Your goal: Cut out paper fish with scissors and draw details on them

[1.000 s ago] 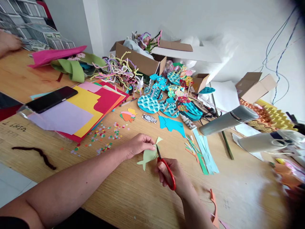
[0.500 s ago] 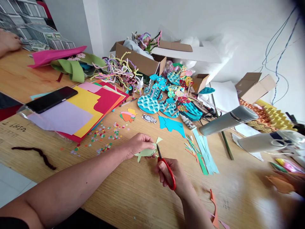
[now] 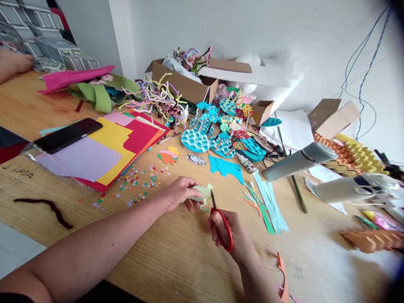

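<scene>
Between the thumb and fingers of my left hand [image 3: 181,194] is a piece of light green paper [image 3: 202,192], partly cut to a curved outline and partly covered by the thumb. My right hand [image 3: 229,230] grips red-handled scissors [image 3: 226,231], whose dark blades point up at the paper's right edge. The blades look closed or nearly so. Just beyond lie small paper fish shapes [image 3: 168,158] in orange, pink and yellow, a grey-and-white printed cutout [image 3: 196,159] and a blue paper piece [image 3: 225,168].
A paper stack [image 3: 82,155] with a black phone [image 3: 67,134] lies left, near scattered confetti [image 3: 135,183]. Paper strips [image 3: 268,202], a grey flask [image 3: 299,160] and a white bottle [image 3: 356,188] stand or lie right. Blue wavy crafts [image 3: 195,140] sit behind. Another person's hand [image 3: 14,63] rests far left.
The light green paper has turned in my left hand, so its outline faces differently against the blades. At the right edge, an orange folded paper piece has come further into view.
</scene>
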{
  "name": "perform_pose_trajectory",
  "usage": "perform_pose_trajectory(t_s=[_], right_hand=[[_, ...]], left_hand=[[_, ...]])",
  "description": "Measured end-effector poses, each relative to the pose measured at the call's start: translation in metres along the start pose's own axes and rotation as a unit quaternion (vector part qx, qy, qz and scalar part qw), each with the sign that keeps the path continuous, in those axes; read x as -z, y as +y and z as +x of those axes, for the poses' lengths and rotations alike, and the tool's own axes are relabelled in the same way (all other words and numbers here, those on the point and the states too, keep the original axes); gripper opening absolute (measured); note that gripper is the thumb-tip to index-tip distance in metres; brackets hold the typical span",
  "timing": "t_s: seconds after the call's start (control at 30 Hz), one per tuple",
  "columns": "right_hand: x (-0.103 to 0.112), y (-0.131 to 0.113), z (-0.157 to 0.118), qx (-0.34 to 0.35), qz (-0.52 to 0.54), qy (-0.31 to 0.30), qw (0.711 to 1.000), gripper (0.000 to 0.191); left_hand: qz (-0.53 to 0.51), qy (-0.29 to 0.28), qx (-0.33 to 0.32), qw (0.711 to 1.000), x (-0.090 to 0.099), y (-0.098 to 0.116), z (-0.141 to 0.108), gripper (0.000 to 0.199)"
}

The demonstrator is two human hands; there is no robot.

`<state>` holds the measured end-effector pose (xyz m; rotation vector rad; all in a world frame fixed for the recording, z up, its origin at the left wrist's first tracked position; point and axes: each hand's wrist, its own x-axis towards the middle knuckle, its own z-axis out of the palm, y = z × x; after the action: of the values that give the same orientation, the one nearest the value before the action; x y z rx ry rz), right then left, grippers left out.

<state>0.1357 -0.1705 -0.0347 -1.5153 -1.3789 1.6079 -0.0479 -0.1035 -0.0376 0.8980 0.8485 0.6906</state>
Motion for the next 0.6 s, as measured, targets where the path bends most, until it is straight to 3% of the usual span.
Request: perform_pose_trajectory(t_s=[0.37,0.6], right_hand=[[0.0001,0.0006,0.0006,-0.012,0.021,0.034,0.999,0.059],[-0.0018,-0.0046,0.0018,0.041,0.089,0.114,0.989,0.056]], left_hand=[[-0.052,0.080,-0.050,0.994,0.0022,-0.0015,0.0051,0.027],[-0.046,0.066,-0.040,0.996,0.0044,-0.0034,0.0053,0.031]])
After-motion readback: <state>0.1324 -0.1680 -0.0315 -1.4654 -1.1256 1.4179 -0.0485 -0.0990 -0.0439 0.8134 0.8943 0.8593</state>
